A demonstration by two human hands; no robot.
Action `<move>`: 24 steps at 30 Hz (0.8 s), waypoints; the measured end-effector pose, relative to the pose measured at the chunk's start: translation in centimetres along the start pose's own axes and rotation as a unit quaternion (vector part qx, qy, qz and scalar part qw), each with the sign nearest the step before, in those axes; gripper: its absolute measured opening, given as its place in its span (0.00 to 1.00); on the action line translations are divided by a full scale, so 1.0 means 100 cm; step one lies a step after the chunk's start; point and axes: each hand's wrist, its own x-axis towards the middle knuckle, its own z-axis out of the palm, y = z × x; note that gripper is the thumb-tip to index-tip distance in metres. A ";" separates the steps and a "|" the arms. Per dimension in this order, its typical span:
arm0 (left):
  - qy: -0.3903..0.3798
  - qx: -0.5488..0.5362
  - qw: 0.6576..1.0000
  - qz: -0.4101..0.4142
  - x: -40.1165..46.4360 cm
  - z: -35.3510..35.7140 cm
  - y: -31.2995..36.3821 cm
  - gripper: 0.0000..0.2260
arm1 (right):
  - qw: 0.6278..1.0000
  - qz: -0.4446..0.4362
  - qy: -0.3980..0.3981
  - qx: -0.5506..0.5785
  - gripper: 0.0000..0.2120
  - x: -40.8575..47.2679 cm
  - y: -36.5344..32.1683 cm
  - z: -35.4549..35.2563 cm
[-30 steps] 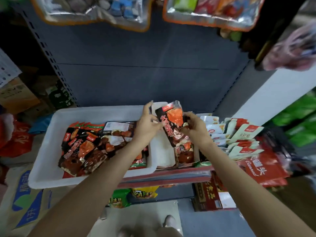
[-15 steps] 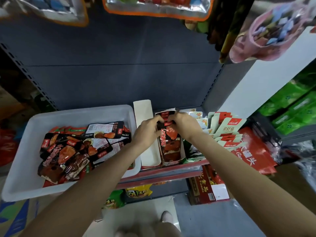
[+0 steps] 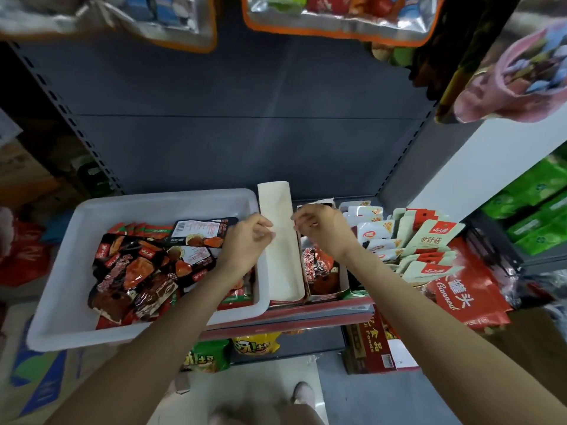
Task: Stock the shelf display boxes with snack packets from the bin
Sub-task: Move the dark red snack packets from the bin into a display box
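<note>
White bin (image 3: pixel 76 256) of snack packets (image 3: pixel 138 271) sat at 9 o'clock of two display boxes.
Left hand (image 3: pixel 247 240) and right hand (image 3: pixel 322 228) hung empty, fingers loosely curled, above empty box (image 3: pixel 282 256) and stocked box (image 3: pixel 325 277).

Both my bare forearms reach forward and up from the bottom corners of the view, converging toward the narrow empty white cardboard display box (image 3: pixel 280 246) standing on the shelf. My left hand (image 3: pixel 248 240) sits just left of that box, fingers curled loosely inward with the knuckles up, fingertips at the box's left wall; whether they touch it I cannot tell. My right hand (image 3: pixel 319 230) hangs just right of the box, palm down, fingers bent and slightly spread, holding nothing. The two hands are near each other, level, with the box between them.
</note>
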 end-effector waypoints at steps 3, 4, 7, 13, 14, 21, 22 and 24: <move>0.039 0.018 0.999 -0.033 -0.008 -0.028 -0.031 0.06 | 0.999 -0.024 -0.033 0.014 0.06 0.002 -0.022 0.030; 0.051 0.027 0.997 -0.047 -0.010 -0.037 -0.043 0.06 | 0.998 -0.033 -0.046 0.011 0.06 0.002 -0.029 0.041; 0.067 0.105 0.990 -0.064 -0.016 -0.064 -0.081 0.12 | 0.996 -0.040 -0.077 -0.010 0.11 0.007 -0.047 0.076; -0.080 0.288 0.947 -0.122 -0.031 -0.099 -0.123 0.40 | 0.973 0.055 -0.181 -0.133 0.29 0.018 -0.063 0.136; -0.108 0.302 0.938 -0.128 -0.031 -0.101 -0.127 0.42 | 0.961 0.070 -0.197 -0.182 0.30 0.017 -0.064 0.144; -0.116 0.233 0.954 -0.150 -0.032 -0.107 -0.132 0.38 | 0.893 -0.018 -0.183 -0.410 0.26 0.018 -0.073 0.150; -0.106 0.212 0.960 -0.149 -0.032 -0.109 -0.131 0.37 | 0.901 -0.031 -0.176 -0.396 0.23 0.019 -0.075 0.144; -0.092 0.166 0.974 -0.123 -0.036 -0.110 -0.127 0.39 | 0.933 -0.032 -0.165 -0.317 0.18 0.022 -0.080 0.131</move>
